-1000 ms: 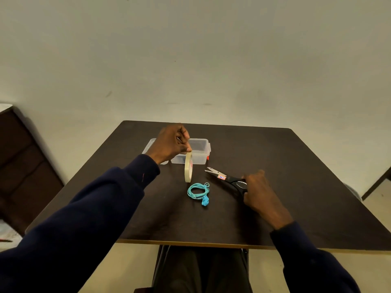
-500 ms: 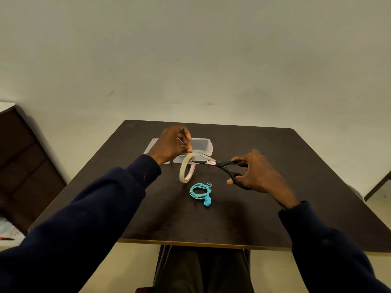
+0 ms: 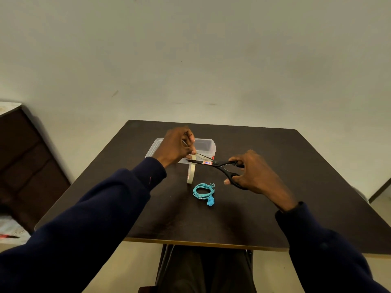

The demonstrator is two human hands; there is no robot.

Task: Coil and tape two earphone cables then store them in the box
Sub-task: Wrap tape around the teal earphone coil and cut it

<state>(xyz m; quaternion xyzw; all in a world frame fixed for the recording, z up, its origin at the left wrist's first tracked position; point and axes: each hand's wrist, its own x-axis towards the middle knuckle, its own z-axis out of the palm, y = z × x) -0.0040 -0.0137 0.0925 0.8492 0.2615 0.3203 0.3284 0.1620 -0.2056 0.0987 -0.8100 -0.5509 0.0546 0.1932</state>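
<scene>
The left hand (image 3: 176,145) is pinching tape pulled off the tape roll (image 3: 191,173); the right hand (image 3: 251,173) is gripping open-bladed scissors (image 3: 213,163) against the strip.

Dark brown table (image 3: 317,187) with a lighter front edge, close to a plain pale wall (image 3: 190,60) with a few small marks. At far left, a dark wooden cabinet (image 3: 25,166) with a pale top. Beige floor (image 3: 137,267) below. Low at the left edge, something red (image 3: 8,236), too small to tell.
</scene>
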